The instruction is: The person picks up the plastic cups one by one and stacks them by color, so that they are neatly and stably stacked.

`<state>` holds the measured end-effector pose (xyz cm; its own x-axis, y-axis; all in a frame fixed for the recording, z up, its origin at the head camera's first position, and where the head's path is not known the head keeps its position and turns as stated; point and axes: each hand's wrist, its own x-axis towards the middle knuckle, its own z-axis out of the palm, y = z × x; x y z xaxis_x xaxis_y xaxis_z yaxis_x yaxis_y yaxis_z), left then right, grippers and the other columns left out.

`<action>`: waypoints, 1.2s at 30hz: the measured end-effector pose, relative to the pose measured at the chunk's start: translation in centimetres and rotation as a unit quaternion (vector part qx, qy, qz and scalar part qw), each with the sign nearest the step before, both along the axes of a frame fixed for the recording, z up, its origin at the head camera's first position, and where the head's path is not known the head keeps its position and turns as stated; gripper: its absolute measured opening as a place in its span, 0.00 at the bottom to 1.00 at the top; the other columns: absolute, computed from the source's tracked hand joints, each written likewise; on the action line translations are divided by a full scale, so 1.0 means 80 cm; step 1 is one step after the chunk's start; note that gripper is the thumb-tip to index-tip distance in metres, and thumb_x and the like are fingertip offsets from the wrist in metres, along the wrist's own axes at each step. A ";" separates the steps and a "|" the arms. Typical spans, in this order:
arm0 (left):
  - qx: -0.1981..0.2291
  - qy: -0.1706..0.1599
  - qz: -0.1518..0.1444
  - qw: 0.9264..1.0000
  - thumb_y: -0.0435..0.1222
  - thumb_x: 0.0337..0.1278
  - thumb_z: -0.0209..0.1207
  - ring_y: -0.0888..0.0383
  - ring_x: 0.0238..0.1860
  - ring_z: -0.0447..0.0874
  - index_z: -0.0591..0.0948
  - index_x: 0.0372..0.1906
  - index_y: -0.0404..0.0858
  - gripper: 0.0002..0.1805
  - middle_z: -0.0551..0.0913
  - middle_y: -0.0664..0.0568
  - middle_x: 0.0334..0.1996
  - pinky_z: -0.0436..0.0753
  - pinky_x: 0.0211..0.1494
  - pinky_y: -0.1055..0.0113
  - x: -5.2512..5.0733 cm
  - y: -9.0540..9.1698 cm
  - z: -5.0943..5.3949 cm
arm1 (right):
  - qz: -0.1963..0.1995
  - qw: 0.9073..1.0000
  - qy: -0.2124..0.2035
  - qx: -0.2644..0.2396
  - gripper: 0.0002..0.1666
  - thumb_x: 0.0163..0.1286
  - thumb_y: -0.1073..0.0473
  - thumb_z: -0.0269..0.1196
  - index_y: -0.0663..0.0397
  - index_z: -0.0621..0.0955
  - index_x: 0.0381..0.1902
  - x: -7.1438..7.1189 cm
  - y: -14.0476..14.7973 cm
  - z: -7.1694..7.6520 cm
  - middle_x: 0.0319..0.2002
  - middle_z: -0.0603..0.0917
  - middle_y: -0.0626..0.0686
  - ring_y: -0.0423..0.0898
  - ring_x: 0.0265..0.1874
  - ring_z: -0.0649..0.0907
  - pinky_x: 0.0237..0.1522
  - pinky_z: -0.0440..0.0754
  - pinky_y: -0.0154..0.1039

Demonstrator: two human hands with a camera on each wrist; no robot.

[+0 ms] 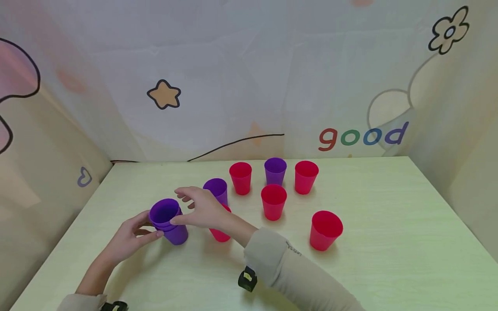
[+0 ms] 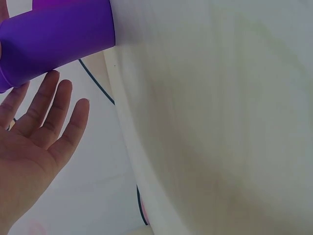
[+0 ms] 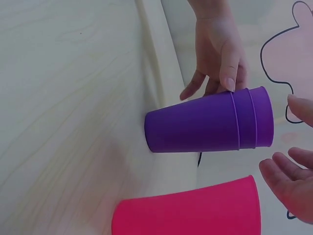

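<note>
A stack of nested purple cups [image 1: 176,233] [image 3: 190,125] is at the left of the table, three rims showing in the right wrist view. My left hand [image 1: 126,239] [image 3: 217,54] grips its side near the rims between thumb and fingers; in the left wrist view the other fingers of that hand [image 2: 41,127] spread beside the purple cup [image 2: 58,39]. Over the stack's right side, my right hand [image 1: 204,209] [image 3: 291,171] is open, thumb and fingers apart around the top without visible contact in the right wrist view.
Behind my right hand stand a purple cup [image 1: 218,190] and, partly hidden, a red cup [image 1: 220,235]. Farther back are red cups [image 1: 241,179] [image 1: 306,178] [image 1: 273,203] and a purple cup [image 1: 275,172]. Another red cup [image 1: 325,231] stands to the right.
</note>
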<state>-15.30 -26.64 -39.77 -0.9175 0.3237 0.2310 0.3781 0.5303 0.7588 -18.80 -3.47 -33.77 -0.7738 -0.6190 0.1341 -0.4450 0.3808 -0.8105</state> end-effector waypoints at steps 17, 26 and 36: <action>0.005 0.002 -0.003 1.000 0.30 0.50 0.62 0.66 0.41 0.76 0.72 0.56 0.34 0.25 0.79 0.49 0.42 0.79 0.39 0.66 0.000 0.000 -0.001 | -0.038 0.998 0.008 -0.051 0.32 0.54 0.57 0.68 0.58 0.72 0.57 -0.017 0.044 -0.006 0.45 0.78 0.53 0.44 0.42 0.78 0.42 0.77 0.29; 0.006 0.001 -0.001 1.000 0.31 0.50 0.63 0.67 0.41 0.76 0.72 0.55 0.34 0.24 0.79 0.55 0.41 0.79 0.39 0.67 0.000 0.002 0.000 | -0.089 0.995 0.011 -0.051 0.30 0.54 0.57 0.69 0.56 0.74 0.55 -0.032 0.061 -0.006 0.45 0.78 0.54 0.45 0.43 0.77 0.40 0.78 0.32; 0.004 0.001 0.000 1.000 0.31 0.50 0.63 0.67 0.41 0.76 0.72 0.55 0.34 0.24 0.80 0.50 0.42 0.79 0.39 0.68 0.002 0.002 0.001 | -0.151 0.988 0.014 -0.003 0.33 0.53 0.52 0.68 0.50 0.73 0.58 -0.039 0.063 -0.015 0.55 0.73 0.50 0.48 0.57 0.69 0.49 0.75 0.45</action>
